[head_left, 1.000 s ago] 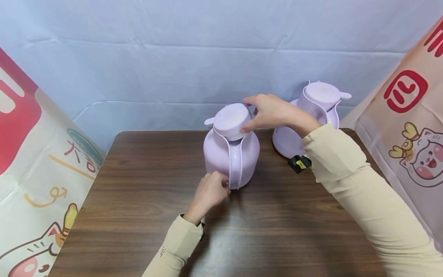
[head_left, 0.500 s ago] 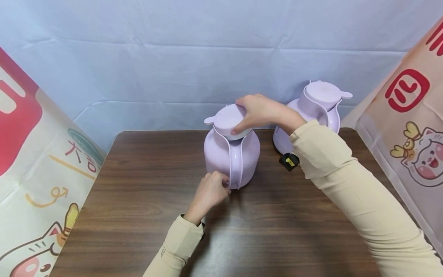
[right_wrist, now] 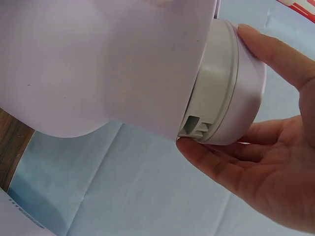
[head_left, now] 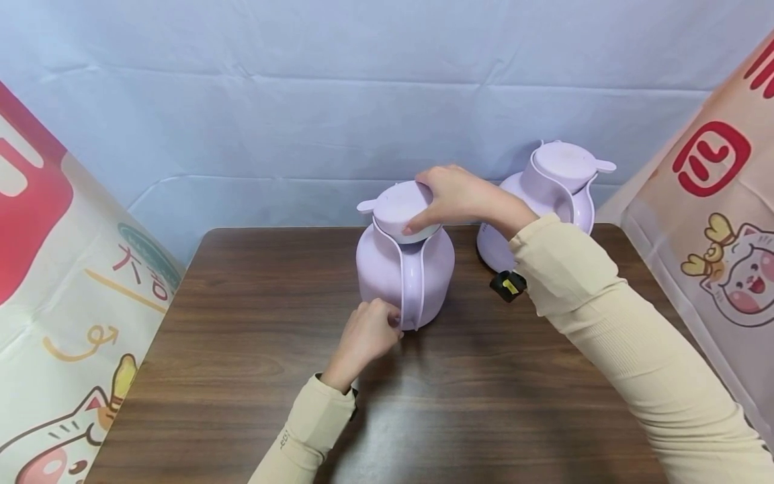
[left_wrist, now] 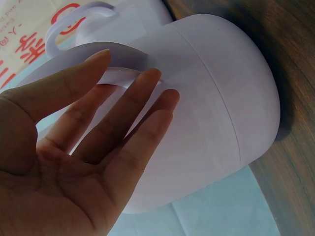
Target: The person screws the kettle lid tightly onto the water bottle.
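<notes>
The right hand [head_left: 457, 195] is clamped on the lid [head_left: 396, 207] of the near lilac jug [head_left: 376, 269], its thumb and fingers spread round the rim, probably because that width gives an even, non-slip hold. Just past its fingertips a pale collar [right_wrist: 212, 73] shows between the lid and the jug's neck, so the lid seems not fully seated.

The left hand [head_left: 370, 329], closer to the person, is curled at the lower end of the handle [head_left: 412, 282], likely to keep the body from shifting; how firmly its fingers press is hard to tell.

The near lilac jug stands upright on the surface [head_left: 254, 302], just ahead of the left hand and below the right. A second jug [head_left: 496, 245] stands right of the right hand, partly hidden behind that wrist.
</notes>
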The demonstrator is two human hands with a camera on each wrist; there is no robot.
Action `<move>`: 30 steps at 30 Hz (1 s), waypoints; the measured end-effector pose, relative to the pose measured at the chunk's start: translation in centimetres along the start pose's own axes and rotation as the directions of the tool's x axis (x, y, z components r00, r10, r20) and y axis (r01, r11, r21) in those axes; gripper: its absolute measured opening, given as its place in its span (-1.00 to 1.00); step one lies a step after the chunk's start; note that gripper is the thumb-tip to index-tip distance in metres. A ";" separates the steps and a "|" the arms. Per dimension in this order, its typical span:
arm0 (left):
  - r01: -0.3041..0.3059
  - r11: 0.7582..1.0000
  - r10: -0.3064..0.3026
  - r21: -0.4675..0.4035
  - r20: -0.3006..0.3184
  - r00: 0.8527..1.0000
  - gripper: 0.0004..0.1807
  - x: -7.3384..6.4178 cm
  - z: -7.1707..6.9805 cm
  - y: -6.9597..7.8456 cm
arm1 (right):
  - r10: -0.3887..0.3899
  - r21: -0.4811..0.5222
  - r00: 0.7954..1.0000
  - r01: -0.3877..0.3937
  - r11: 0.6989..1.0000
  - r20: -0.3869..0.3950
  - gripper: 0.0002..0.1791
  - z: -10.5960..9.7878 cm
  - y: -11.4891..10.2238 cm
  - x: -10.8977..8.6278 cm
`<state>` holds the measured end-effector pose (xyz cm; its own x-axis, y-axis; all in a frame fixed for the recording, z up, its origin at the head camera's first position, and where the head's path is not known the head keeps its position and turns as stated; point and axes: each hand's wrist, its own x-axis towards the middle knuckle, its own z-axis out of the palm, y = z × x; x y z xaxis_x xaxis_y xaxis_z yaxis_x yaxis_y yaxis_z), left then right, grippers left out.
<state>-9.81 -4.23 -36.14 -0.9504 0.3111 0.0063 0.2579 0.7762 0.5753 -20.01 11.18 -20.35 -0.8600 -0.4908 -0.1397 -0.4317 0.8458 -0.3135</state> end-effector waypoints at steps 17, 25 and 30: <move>0.012 1.000 -0.012 0.004 -0.001 1.000 -0.65 0.1 -0.1 0.0 | 0.010 0.006 1.000 -0.010 1.000 -0.020 -0.18 0.3 0.0 -0.2; 0.002 1.000 -0.002 0.003 -0.004 1.000 -0.65 0.1 -0.1 0.0 | 0.002 -0.009 1.000 -0.002 1.000 0.022 -0.15 0.1 0.0 -0.1; 0.001 1.000 -0.001 0.005 -0.004 1.000 -0.65 0.1 -0.1 0.0 | -0.018 -0.004 0.997 0.019 1.000 0.070 -0.07 -0.4 0.2 0.0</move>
<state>-9.88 -4.27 -36.09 -0.9514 0.3077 0.0093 0.2576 0.7793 0.5712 -20.23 11.41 -20.05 -0.8309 -0.5196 -0.1991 -0.4488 0.8374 -0.3121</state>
